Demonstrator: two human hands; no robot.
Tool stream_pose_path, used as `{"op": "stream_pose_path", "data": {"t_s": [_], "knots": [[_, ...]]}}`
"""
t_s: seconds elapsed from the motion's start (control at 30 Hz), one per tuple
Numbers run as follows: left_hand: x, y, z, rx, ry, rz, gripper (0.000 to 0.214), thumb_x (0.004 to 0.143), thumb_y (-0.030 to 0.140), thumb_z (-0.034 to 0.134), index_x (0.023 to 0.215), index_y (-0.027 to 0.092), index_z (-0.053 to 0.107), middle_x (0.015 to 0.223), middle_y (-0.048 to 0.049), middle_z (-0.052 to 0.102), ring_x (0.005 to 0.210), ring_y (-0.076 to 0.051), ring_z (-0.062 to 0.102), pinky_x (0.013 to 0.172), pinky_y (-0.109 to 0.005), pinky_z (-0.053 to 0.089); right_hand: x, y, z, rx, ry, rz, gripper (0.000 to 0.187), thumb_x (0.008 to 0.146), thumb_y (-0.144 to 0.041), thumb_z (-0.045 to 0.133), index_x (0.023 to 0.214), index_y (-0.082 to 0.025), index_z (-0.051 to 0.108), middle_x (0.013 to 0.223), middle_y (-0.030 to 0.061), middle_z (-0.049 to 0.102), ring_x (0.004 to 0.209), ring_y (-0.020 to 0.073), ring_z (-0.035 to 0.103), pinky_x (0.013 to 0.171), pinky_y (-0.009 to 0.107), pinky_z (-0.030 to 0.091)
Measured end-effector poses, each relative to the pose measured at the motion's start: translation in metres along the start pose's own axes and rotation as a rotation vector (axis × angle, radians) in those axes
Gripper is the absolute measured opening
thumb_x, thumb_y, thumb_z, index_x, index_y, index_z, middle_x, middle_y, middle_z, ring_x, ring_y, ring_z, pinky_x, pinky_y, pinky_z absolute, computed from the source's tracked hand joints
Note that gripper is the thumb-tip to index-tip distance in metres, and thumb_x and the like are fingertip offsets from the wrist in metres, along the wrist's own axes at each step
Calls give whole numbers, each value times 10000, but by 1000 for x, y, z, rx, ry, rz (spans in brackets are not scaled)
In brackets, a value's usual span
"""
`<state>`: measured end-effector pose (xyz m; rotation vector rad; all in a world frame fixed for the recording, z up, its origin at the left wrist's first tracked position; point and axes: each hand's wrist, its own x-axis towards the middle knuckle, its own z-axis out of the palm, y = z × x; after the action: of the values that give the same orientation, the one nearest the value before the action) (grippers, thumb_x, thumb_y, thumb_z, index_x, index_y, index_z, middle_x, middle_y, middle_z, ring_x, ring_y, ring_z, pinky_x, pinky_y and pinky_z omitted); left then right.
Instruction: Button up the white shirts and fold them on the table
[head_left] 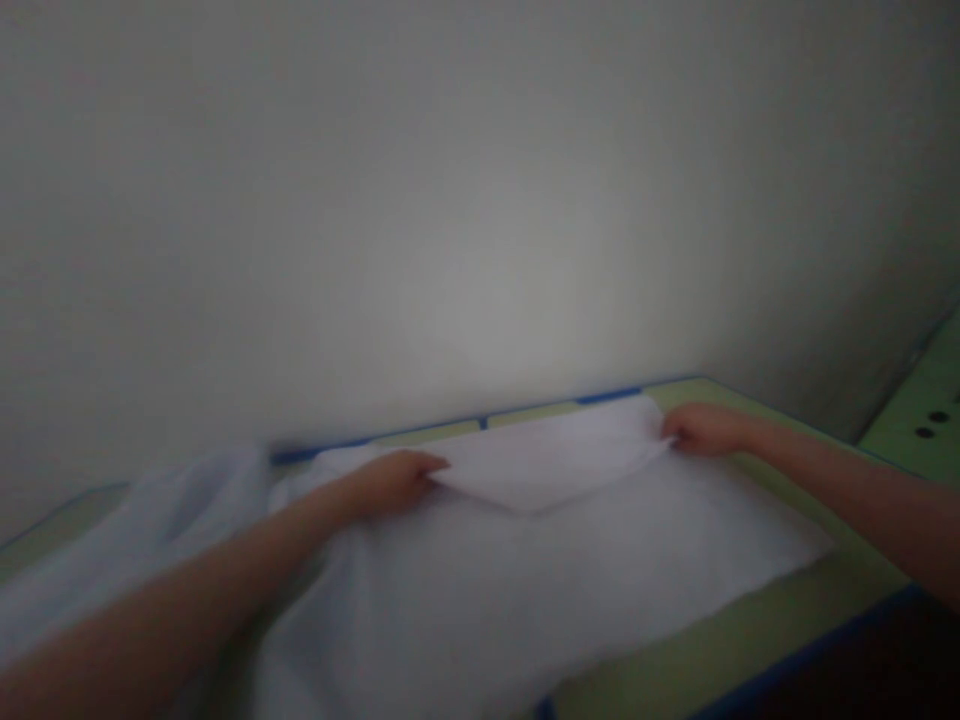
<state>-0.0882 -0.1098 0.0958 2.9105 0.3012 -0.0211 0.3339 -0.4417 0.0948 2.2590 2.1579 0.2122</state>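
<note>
A white cloth (570, 580) lies spread over the green table, its far edge folded over toward me. My left hand (401, 480) pinches the left end of the folded edge (547, 455). At the right end of that same edge, my right hand (697, 428) is closed on the cloth. Between the two hands the fold's near edge sags in a shallow point. The left part of the cloth is rumpled, and my left forearm hides some of it. Blur softens the fingers.
The green table (645, 690) has blue edging and stands against a plain grey wall (480, 200). More crumpled white fabric (202, 500) lies at the left. A green surface with dark round spots (911, 400) is at the far right.
</note>
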Motion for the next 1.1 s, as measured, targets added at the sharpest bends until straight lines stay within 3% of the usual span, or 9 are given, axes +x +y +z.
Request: {"op": "stream_pose_path", "data": {"t_s": [0.13,0.27,0.37,0.5,0.57,0.7,0.83,0.9,1.1], "knots": [[10,-8,-15,-112,71,-76,425,862,341,347,1194,215,581,1186,-22,616,1090,-203,547,988,-311,362,19,18,-27,91,-55,106,199,782,-347,522,823,-247,689,760,-7,682,737,182,614,681,261,445],[17,-15,-19,-72,247,-89,472,885,333,282,1272,189,510,1259,-26,564,1174,-184,489,1026,-297,325,29,23,-42,77,122,130,282,847,-335,442,955,-233,682,912,19,687,849,192,611,760,282,446],[10,-14,-7,25,214,-33,479,855,279,341,1316,225,459,1347,0,478,1246,-176,418,1075,-303,260,19,15,-25,-14,221,18,296,840,-262,444,1045,-223,654,1077,48,645,984,207,577,862,323,420],[-7,-10,16,116,37,11,520,842,302,394,1357,226,400,1415,-19,384,1295,-181,350,1098,-317,223,-5,0,16,-88,88,-133,265,783,-199,499,983,-213,673,1037,69,656,953,218,596,851,345,429],[-11,-8,20,122,12,18,531,860,335,372,1378,218,361,1433,-31,350,1313,-180,319,1102,-323,214,-9,-2,23,-70,41,-122,268,772,-185,504,975,-220,676,1009,63,667,929,212,608,830,332,439],[-6,-5,11,115,39,-17,504,872,336,348,1364,231,386,1420,-22,375,1296,-183,350,1099,-328,226,11,9,-11,-34,74,-7,262,771,-205,518,974,-238,680,961,41,685,915,212,617,814,316,442],[0,-8,7,135,168,-135,506,883,310,293,1369,198,379,1367,-51,451,1242,-194,429,1080,-335,271,30,18,-43,-78,238,67,334,801,-196,472,1089,-223,639,1092,50,646,1016,226,580,883,341,420],[-1,-12,13,158,174,-141,520,869,297,311,1367,165,381,1379,-66,434,1259,-201,407,1085,-331,264,27,18,-34,-116,276,59,374,797,-188,462,1139,-195,613,1173,78,603,1078,241,547,939,376,391],[-4,-9,23,263,130,56,643,772,153,385,1406,208,297,1457,-17,303,1325,-167,294,1113,-293,195,-4,7,29,-47,41,-108,682,662,-202,580,1328,-159,438,1349,117,445,1212,252,440,1008,386,350]]}}
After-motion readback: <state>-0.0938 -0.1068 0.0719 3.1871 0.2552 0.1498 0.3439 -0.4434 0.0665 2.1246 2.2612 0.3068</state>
